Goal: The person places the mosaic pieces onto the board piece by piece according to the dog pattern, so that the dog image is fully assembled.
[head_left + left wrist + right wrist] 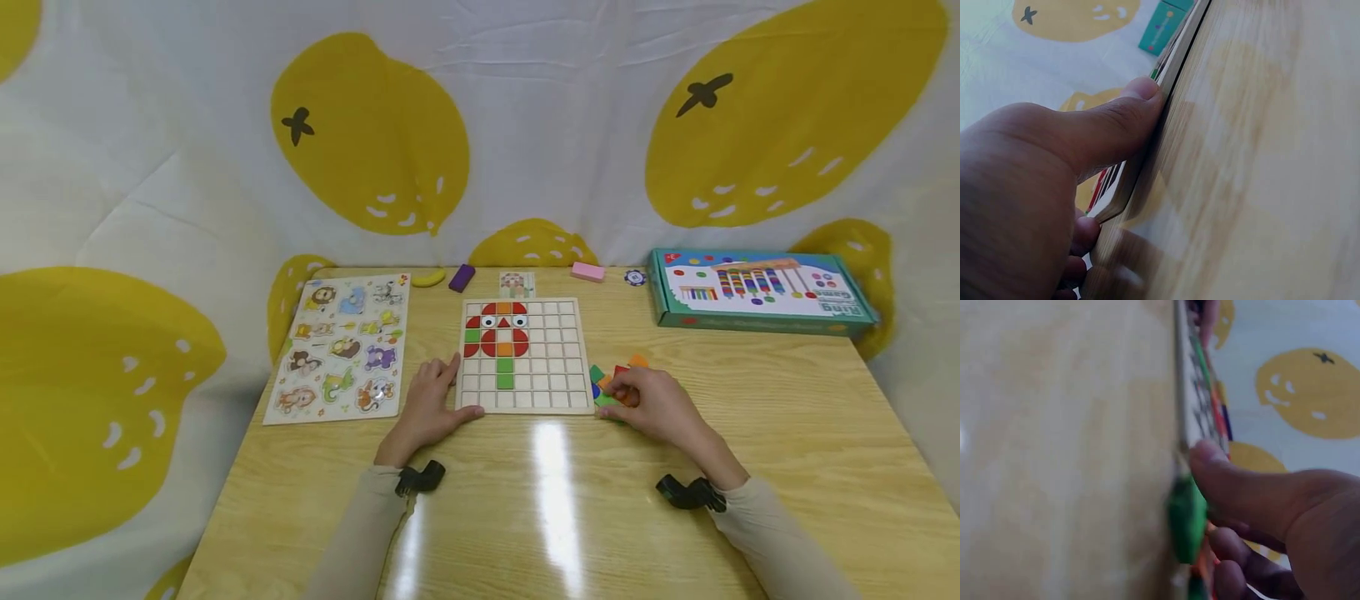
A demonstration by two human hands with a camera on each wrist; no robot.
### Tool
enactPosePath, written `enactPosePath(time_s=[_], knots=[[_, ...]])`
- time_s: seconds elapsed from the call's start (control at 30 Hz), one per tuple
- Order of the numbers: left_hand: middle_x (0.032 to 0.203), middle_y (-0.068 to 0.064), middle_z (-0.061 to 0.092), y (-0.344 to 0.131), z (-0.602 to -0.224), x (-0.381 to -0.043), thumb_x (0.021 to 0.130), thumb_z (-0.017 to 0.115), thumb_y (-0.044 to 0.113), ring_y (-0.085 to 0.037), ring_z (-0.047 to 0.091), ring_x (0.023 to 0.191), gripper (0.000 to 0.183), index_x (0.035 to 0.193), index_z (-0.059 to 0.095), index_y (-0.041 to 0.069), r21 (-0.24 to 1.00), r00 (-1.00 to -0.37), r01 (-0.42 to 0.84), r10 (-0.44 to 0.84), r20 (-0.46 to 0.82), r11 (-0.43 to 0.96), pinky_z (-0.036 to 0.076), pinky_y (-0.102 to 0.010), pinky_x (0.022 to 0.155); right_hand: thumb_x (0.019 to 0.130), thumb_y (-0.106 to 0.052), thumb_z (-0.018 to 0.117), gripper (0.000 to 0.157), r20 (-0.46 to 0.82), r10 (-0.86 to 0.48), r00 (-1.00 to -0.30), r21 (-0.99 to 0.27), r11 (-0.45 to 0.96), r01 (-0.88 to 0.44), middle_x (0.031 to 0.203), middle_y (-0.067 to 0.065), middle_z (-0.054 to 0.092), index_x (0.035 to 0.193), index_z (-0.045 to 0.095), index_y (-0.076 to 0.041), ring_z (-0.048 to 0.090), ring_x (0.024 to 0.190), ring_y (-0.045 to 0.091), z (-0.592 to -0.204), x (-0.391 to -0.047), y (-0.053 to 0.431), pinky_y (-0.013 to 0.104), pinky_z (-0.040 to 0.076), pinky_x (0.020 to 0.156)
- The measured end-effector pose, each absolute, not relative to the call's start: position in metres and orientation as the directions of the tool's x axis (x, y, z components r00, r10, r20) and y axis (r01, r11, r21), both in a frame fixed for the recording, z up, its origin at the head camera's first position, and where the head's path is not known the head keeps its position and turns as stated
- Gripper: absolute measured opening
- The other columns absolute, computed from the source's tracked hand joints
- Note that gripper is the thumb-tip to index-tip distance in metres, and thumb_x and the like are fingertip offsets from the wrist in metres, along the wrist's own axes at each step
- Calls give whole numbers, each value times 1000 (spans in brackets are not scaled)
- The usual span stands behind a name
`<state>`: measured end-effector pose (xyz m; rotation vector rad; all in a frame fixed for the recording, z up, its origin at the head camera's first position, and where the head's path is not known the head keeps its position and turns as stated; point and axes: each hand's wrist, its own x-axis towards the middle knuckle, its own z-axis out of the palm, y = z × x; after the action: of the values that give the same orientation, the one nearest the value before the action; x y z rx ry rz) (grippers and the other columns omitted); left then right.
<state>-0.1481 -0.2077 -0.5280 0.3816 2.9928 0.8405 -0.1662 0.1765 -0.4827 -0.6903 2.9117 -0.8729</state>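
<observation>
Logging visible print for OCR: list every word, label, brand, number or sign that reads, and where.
"Ring" on the green box lid.
"Game" on the same lid.
Small red mark at the lid's corner: too small to read.
Fine white print on the box's side, left wrist view: too blurred.
Round chip: center mark too small.
Animal puzzle corner mark: too small.
Grid board, loose tiles: nothing legible.

Coloured pieces [604, 382] partly hidden, sleeves [360, 533] cropped
</observation>
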Motion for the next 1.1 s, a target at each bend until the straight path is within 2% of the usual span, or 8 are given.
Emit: enactPosePath(time_s=[0.3, 0.6, 0.77, 0.87, 0.97, 1.1], knots=[[98, 1, 38, -209, -531, -148, 76, 70, 70, -16, 32, 90, 108, 157, 27, 13, 506, -969, 234, 242, 50, 831, 28, -31, 80, 75, -34, 87, 35, 75, -277, -958, -454, 846, -281, 84, 2, 65, 93, 72, -9, 60, 75, 19, -487, -156, 167, 39, 48, 63], [100, 1, 39, -209, -530, -147, 76, 70, 70, -17, 33, 92, 108, 157, 25, 13, 499, -972, 219, 233, 34, 838, 28, -32, 82, 79, -25, 84, 27, 27, -370, -929, -472, 814, -338, 89, 1, 62, 97, 70, -11, 58, 76, 15, -487, -151, 164, 33, 47, 63], [99, 1, 39, -209, -530, -146, 76, 70, 70, -16, 33, 92, 108, 157, 26, 14, 497, -972, 220, 233, 37, 840, 28, -32, 82, 83, -14, 81, 27, 28, -430, -902, -547, 749, -374, 83, -3, 62, 101, 62, -10, 54, 70, 8, -486, -153, 162, 26, 46, 63], [99, 1, 39, -209, -529, -146, 77, 70, 70, -16, 33, 92, 108, 157, 26, 13, 498, -970, 227, 238, 41, 837, 28, -32, 82, 86, -9, 77, 28, 87, -452, -888, -614, 677, -405, 78, -4, 60, 108, 59, -10, 52, 65, 7, -485, -159, 161, 25, 45, 60], [99, 1, 39, -209, -528, -147, 77, 70, 68, -16, 33, 92, 107, 157, 27, 12, 503, -969, 233, 241, 51, 832, 29, -32, 82, 88, -11, 75, 28, 163, -436, -885, -694, 587, -416, 77, -3, 60, 111, 60, -14, 52, 61, 8, -483, -167, 153, 25, 45, 58], [99, 1, 39, -209, -527, -147, 77, 71, 67, -16, 34, 91, 107, 157, 28, 12, 505, -969, 233, 241, 52, 831, 29, -32, 81, 84, -21, 80, 27, 169, -386, -907, -823, 451, -345, 80, -2, 65, 107, 65, -18, 59, 64, 12, -483, -176, 128, 25, 49, 58]])
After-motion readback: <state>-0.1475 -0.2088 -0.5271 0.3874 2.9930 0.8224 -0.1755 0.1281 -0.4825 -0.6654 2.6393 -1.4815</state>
